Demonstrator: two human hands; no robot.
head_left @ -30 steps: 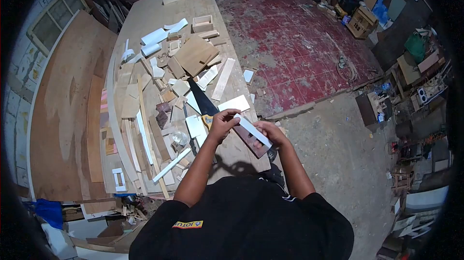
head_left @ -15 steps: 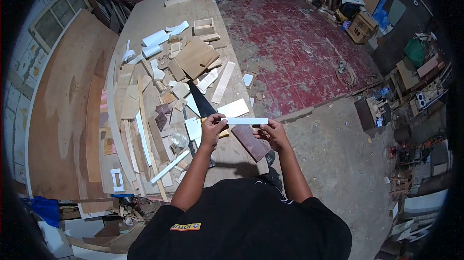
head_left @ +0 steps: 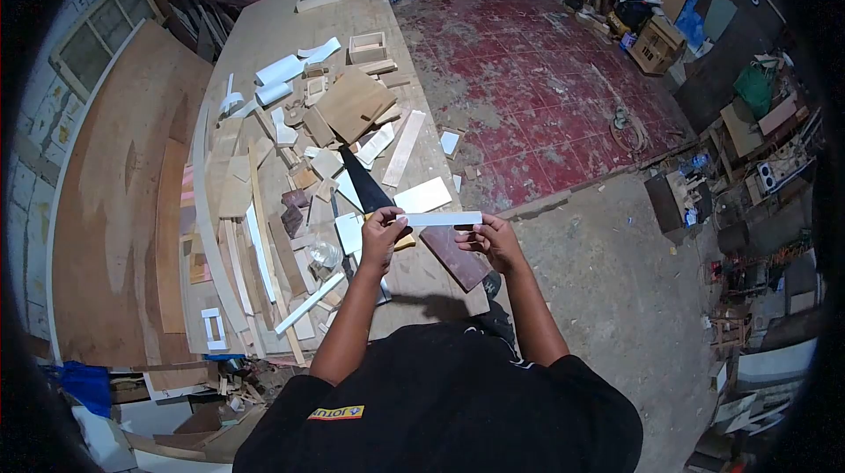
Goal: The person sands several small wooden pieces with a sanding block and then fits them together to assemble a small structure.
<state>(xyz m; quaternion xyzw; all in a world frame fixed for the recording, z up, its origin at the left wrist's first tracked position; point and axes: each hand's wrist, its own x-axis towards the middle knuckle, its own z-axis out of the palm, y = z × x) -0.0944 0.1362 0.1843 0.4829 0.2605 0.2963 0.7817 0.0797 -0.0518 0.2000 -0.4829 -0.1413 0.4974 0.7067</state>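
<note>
A short white strip is held level above the near end of the workbench. My left hand is closed on its left end, and my right hand pinches its right end. Under and beside the strip lies a reddish-brown flat block. A handsaw with a dark blade rests just beyond my left hand; its yellow handle is partly covered by that hand. Behind the strip sits a white rectangular board. Left of my left wrist are a white panel and a clear round container.
Offcuts and a square plywood piece crowd the workbench. A small open wooden box stands farther back. Long wood strips lie along the left side, near a white frame. Beyond the bench's right edge is a red tiled floor.
My hands and the white strip have shifted very slightly left in view. The strip's visible face looks darker now. Both hands keep their hold.
</note>
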